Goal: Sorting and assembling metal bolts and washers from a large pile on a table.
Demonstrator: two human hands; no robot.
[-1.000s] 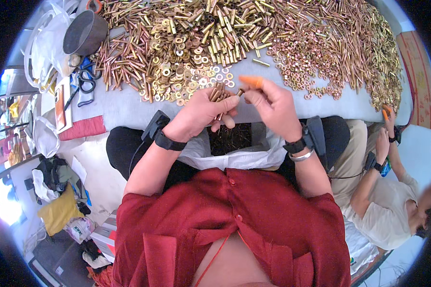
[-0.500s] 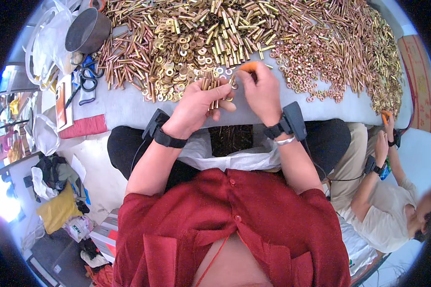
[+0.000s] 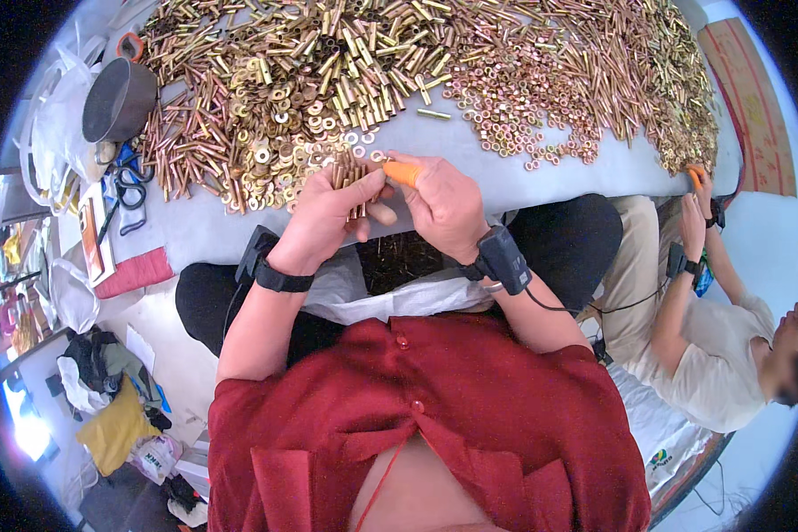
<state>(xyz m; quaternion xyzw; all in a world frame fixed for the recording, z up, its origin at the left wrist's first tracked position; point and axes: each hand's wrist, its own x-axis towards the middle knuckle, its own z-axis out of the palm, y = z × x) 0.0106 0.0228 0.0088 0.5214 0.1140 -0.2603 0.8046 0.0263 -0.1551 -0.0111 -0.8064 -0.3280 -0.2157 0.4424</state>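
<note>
We are holding copper-coloured rods (image 3: 348,168) in our left hand (image 3: 319,213), fingers curled around them, over the surface's (image 3: 514,186) near edge; steady bracing should help. Our right hand (image 3: 448,202) is working close beside; we cannot tell what it's pinching.

- Bolts (image 3: 344,170): several, thin, copper-col., bunched side by side in L hand (image 3: 324,213); roughly upright in view, ends out above & below fingers. Exact no. unclear, fingers cover part.
- R hand (image 3: 448,202) fingertips right by bunch; can't tell if sth. pinched there.
- Washers (image 3: 279,115): flat brass-col. rings, heaped on bench (image 3: 514,182) just beyond L hand; a few paler, nr. fingertips.
</note>
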